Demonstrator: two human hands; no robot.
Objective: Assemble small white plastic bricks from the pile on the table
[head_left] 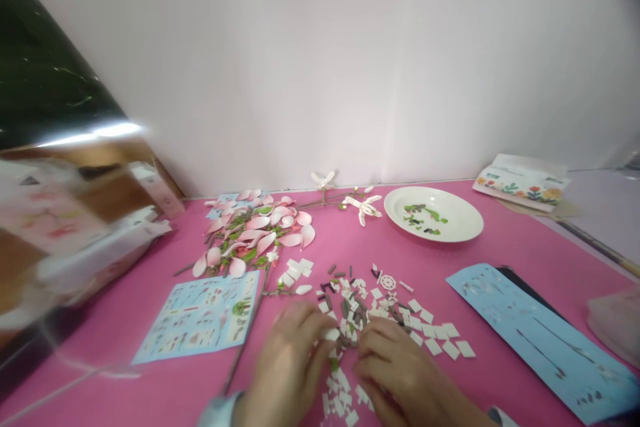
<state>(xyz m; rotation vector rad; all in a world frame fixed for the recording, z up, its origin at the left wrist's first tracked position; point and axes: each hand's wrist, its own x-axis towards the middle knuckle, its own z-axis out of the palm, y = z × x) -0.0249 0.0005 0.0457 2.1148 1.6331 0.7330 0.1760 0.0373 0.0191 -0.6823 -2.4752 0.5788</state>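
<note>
Near 6 o'clock on the pink worktop [115, 380] | left hand [285, 363] and right hand [395, 367] are kept curled among loose white plastic tiles [380, 310]; gripping cannot be told | pink plastic petals [255, 230] are laid at 11 o'clock, white plate [433, 213] at 12 o'clock

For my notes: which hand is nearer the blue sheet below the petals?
Left hand is nearer, just right of the blue sheet; right hand is farther right, past the left hand.
</note>
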